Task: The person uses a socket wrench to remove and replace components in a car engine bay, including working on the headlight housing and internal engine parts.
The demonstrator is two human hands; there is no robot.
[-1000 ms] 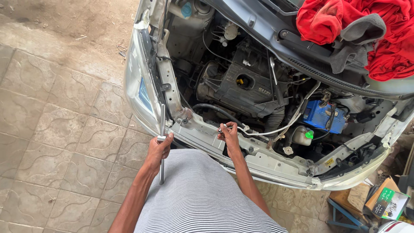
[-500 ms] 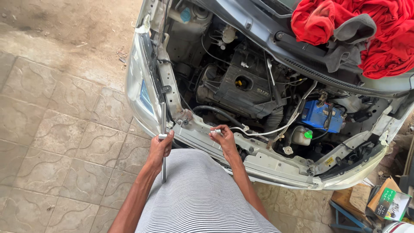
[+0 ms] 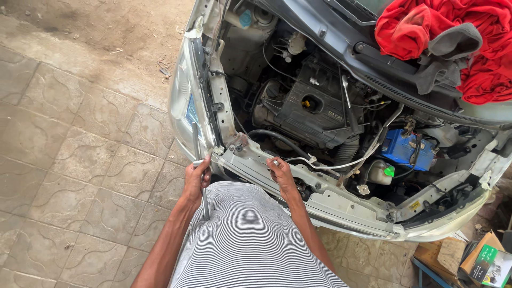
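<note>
My left hand (image 3: 196,178) is closed around a long metal rod (image 3: 200,176), standing just as it did a moment ago. My right hand (image 3: 281,176) has slid down onto the car's front bar (image 3: 341,205), pinching a small metal bit. Behind sit the engine (image 3: 312,109) and red cloth (image 3: 442,37).

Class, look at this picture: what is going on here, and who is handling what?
A person in a striped shirt stands at the front of a car with its hood up and the engine exposed. The left hand holds a long metal bar upright beside the headlight. The right hand pinches a small metal part at the front crossmember. A blue battery sits in the bay, and red cloth lies by the windshield.
</note>
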